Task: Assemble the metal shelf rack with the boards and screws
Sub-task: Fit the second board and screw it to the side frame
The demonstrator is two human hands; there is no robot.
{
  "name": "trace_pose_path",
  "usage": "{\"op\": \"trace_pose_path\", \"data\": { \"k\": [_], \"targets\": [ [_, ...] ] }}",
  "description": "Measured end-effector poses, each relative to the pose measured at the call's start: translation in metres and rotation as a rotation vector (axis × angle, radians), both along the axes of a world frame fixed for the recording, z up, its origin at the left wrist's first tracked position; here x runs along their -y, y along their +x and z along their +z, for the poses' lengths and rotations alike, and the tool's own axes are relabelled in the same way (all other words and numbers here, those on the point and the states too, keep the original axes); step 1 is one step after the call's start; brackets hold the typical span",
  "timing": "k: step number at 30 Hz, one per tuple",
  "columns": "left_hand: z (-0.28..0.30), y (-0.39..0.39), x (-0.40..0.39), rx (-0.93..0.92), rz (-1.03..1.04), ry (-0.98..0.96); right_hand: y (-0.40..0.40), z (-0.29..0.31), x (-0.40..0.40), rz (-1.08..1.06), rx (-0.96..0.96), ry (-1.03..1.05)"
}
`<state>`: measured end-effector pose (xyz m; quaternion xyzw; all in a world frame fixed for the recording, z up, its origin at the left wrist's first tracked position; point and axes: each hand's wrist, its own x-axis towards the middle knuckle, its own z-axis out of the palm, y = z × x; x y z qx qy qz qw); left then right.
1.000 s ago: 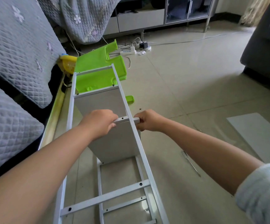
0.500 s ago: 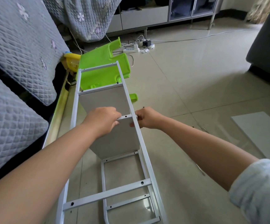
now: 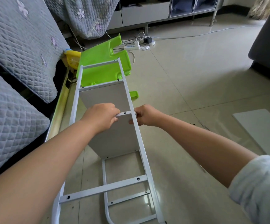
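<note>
The flat grey board (image 3: 114, 135) has shifted slightly in the white metal frame (image 3: 131, 102), left hand (image 3: 101, 118) and right hand (image 3: 144, 115) both gripping its top edge.

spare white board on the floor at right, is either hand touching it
No, the flat white spare board lies alone on the floor, while both hands hold the grey board in the white metal rack frame.

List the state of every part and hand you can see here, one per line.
Metal rack frame: lying on its side on the floor.
Grey board: slotted between the rails, held.
Left hand: gripping the board's top edge.
Right hand: pinching the board at the rail.
Spare board: flat on the floor.
Lower crossbar: bare, holes empty.
</note>
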<state>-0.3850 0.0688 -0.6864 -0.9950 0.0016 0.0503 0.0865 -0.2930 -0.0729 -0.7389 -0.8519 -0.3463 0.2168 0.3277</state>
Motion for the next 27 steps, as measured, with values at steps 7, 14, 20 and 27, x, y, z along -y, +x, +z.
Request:
{"op": "trace_pose_path", "data": {
  "k": [7,14,20,27],
  "targets": [
    [-0.006,0.000,0.001,0.042,0.088,-0.139,-0.001,0.005,0.000,0.012,-0.026,-0.037],
    [-0.013,-0.008,0.004,0.175,0.185,-0.383,-0.003,0.036,0.011,-0.093,-0.120,0.114],
    [-0.011,-0.007,-0.003,0.132,0.188,-0.392,-0.017,0.054,0.010,0.100,0.254,-0.200],
    [-0.008,-0.006,-0.002,0.047,0.194,-0.302,-0.023,0.058,-0.016,0.043,0.450,-0.296]
  ]
}}
